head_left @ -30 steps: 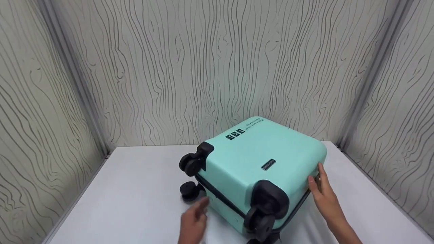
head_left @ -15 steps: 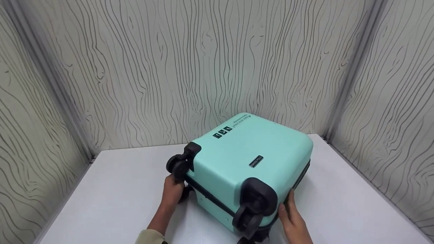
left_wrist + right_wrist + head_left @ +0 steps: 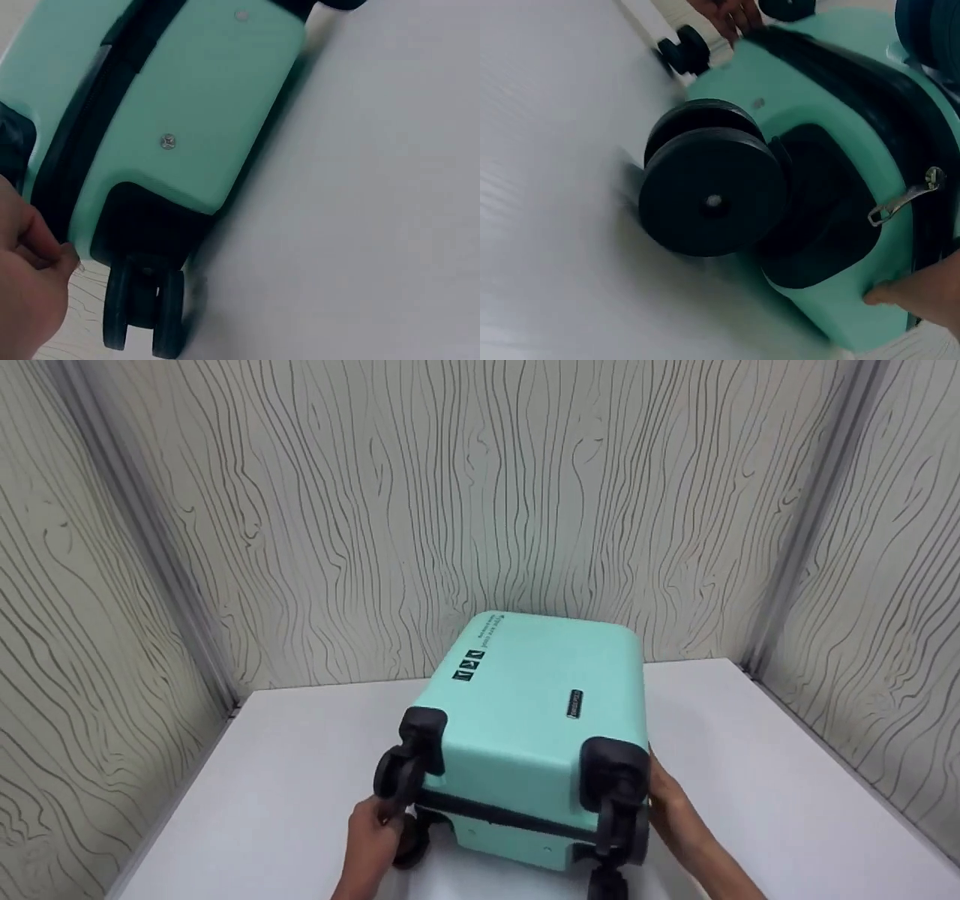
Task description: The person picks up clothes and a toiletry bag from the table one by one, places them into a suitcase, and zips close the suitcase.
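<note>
A mint-green hard-shell suitcase lies flat on the table, its black caster wheels towards me. A dark zip band runs round its middle. My left hand is at the near left corner, between the upper and lower casters. In the left wrist view, its curled fingers pinch the corner by the zip; whether they hold a zip pull cannot be told. My right hand rests against the right side, its fingertips partly hidden. In the right wrist view, its thumb touches the shell near a metal zip pull.
The white table extends on both sides of the suitcase. Behind stands a wood-grain patterned wall, with similar side panels at left and right.
The suitcase has turned so its wheeled end faces me more squarely. My left hand has moved from the lower front to the left corner; my right hand has stayed along the right side.
</note>
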The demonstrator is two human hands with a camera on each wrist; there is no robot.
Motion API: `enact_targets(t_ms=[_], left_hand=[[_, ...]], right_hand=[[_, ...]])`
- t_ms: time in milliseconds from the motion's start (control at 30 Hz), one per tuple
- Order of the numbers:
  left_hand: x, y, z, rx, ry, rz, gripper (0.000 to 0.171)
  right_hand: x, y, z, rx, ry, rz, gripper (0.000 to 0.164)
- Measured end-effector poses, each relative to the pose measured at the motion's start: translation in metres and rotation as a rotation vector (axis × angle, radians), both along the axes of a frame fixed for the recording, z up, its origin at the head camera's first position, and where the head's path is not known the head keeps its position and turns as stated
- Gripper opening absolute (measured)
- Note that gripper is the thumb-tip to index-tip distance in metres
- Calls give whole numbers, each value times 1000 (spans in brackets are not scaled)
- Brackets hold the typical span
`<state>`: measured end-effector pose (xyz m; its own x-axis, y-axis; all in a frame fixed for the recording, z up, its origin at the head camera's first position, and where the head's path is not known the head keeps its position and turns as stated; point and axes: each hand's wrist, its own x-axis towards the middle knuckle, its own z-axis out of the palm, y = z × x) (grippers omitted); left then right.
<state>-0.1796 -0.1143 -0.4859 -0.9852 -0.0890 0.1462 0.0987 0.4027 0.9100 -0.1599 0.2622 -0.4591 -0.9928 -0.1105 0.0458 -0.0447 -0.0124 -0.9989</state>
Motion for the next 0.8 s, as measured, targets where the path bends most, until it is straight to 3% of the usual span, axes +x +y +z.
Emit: enact_targets(t_ms=[100,233,300,367,467,567,667,800], left_hand=[[27,-2,-3,11,0,-32,20],[52,-2,-7,137,-14,-89,47],[57,-3,-7,186,-14,-101,56],[53,1,-8,176,14,-106,66],[42,7,-10,40,82,-121,91],[28,12,-12,-43,142,-127,106],[18,11,-13,-22,171,-121,109],[11,6,-14,-13,194,-118,111]], right_hand=[[-14,12,5,-116,-45,100,37],[-23,14,15,-93,139,224,36],[-24,8,23,-6,235,202,39],[-22,6,30,91,252,160,36],[-21,8,31,225,168,88,41],[-22,16,20,319,93,26,50],[-22,26,8,388,4,-33,49],[-19,37,3,408,31,68,44]])
